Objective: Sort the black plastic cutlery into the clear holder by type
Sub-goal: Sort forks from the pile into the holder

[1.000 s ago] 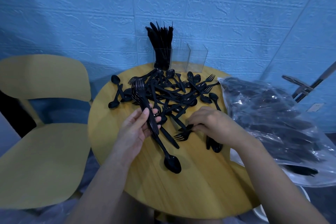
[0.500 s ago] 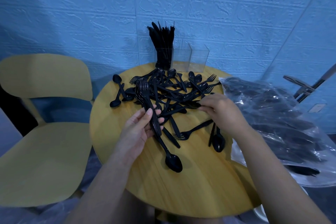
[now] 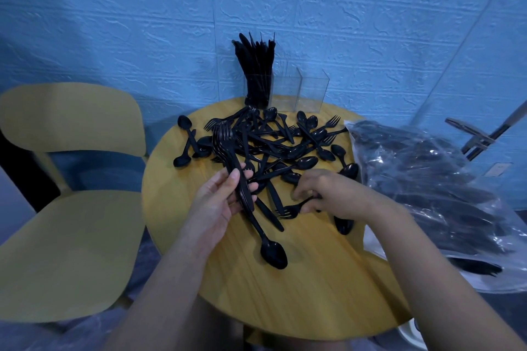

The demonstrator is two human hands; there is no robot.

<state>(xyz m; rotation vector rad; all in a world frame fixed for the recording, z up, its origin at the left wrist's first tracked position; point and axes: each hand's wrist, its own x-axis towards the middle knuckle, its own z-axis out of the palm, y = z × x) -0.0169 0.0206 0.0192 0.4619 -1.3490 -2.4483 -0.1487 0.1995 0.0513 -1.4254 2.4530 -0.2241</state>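
Near the clear holder at the tabletop's far edge lies the cutlery heap. The left hand grips a bundle of forks; the right hand's fingers pinch one fork. Fork-gathering seems underway; next, add it to the bundle.

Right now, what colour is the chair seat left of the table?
Pale yellow; the chair seat shows plainly in the head view.
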